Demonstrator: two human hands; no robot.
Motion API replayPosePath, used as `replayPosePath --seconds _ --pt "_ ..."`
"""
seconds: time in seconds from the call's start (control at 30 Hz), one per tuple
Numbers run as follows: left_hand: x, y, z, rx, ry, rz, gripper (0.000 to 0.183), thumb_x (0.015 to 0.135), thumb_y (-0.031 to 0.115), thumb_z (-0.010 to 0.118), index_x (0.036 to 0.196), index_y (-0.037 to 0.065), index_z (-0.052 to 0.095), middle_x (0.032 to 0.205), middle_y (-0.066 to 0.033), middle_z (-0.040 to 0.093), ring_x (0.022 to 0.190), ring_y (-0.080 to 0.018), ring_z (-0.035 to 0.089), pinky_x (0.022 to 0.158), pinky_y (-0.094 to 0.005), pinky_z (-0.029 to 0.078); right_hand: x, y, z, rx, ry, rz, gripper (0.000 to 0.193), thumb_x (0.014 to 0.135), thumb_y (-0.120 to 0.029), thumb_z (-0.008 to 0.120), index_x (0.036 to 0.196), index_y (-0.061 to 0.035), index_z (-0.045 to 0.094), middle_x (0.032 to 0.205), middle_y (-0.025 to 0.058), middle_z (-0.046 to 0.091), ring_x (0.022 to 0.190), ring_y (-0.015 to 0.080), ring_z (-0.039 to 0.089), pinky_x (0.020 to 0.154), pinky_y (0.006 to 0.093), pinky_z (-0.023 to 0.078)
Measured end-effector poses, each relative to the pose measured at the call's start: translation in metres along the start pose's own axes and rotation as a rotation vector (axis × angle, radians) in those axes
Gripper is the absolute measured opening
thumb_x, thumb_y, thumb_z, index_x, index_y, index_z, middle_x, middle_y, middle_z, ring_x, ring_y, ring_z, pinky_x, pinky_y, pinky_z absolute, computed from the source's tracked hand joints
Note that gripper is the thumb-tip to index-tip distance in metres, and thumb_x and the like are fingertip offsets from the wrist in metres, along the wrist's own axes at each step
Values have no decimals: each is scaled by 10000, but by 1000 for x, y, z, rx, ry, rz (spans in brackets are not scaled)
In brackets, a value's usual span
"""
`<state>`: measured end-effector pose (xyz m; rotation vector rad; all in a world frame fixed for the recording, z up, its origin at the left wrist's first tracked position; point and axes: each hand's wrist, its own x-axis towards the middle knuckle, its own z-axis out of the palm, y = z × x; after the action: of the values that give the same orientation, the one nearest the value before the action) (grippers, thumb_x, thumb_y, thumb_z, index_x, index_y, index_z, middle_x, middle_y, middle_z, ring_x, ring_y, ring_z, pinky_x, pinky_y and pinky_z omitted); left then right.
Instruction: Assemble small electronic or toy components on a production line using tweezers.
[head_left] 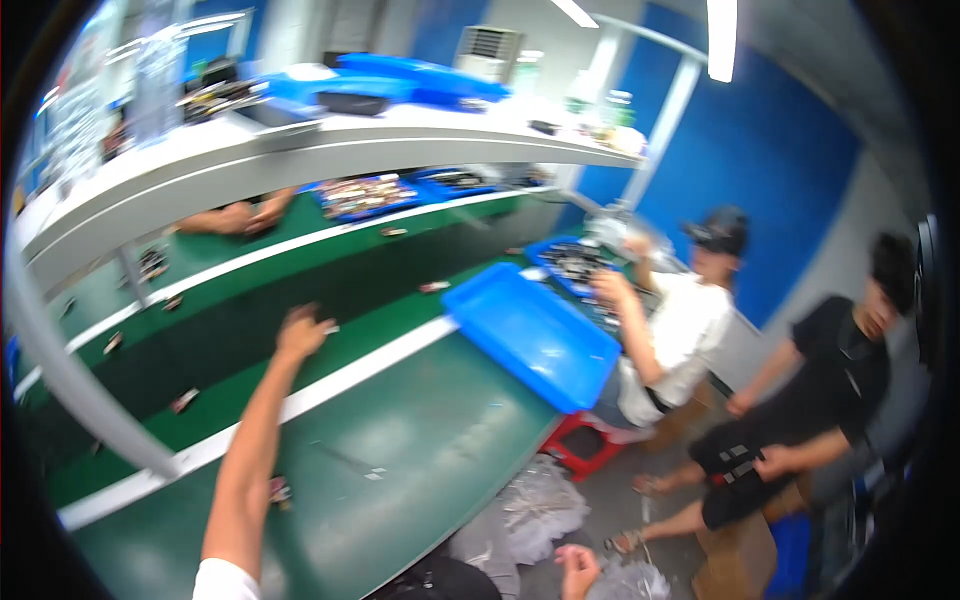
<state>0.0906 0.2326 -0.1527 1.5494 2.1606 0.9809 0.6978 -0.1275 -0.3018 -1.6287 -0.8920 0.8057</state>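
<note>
Wht short slv (pixel 226 580); L forearm (pixel 242 460) bare.

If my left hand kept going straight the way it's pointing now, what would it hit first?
Your left hand would probably meet the far white rail across the green conveyor belt, though hand height is unclear, so it might pass above.

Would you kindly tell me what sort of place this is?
Probably a small-parts assembly or sorting workshop: small pieces lie along what looks like a conveyor, with blue trays and a seated worker beside it.
</note>
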Motion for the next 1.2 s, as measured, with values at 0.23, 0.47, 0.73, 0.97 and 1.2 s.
replayPosePath --seconds 0.23,0.47,0.73,0.97,1.2 --pt "84 -107 -30 252 71 51 347 851 304 696 967 -22 672 969 -189 705 877 -353 674 793 -456 529 -152 190 -46 -239 277 458 251 896 -215 693 1064 -30 706 1059 127 725 972 258 666 860 401 523" --pt "14 -13 1 -583 -358 187 127 859 78 732 911 14 636 700 -94 639 432 -167 553 336 -304 399 -249 253 -26 267 602 615 169 908 -126 671 1023 -3 688 945 111 720 821 191 676 744 355 550" --pt "-143 127 9 -78 -583 405 221 890 220 772 959 16 727 743 -55 687 515 -117 558 440 -282 470 -251 328 -22 347 492 1024 174 930 -130 618 1043 -45 718 963 74 752 808 189 746 690 334 590" --pt "-188 170 -19 623 -28 922 386 884 248 755 1164 -2 664 1175 -258 630 1046 -447 612 906 -532 500 -158 238 -29 -55 349 919 224 932 -227 569 980 -118 758 916 21 777 798 174 748 708 320 579" --pt "-388 276 54 132 -1124 1384 353 924 191 672 1233 27 624 1189 -228 638 1065 -433 621 881 -463 523 -163 364 11 -580 57 771 337 880 -417 592 812 -138 769 859 58 758 882 209 726 814 400 554"
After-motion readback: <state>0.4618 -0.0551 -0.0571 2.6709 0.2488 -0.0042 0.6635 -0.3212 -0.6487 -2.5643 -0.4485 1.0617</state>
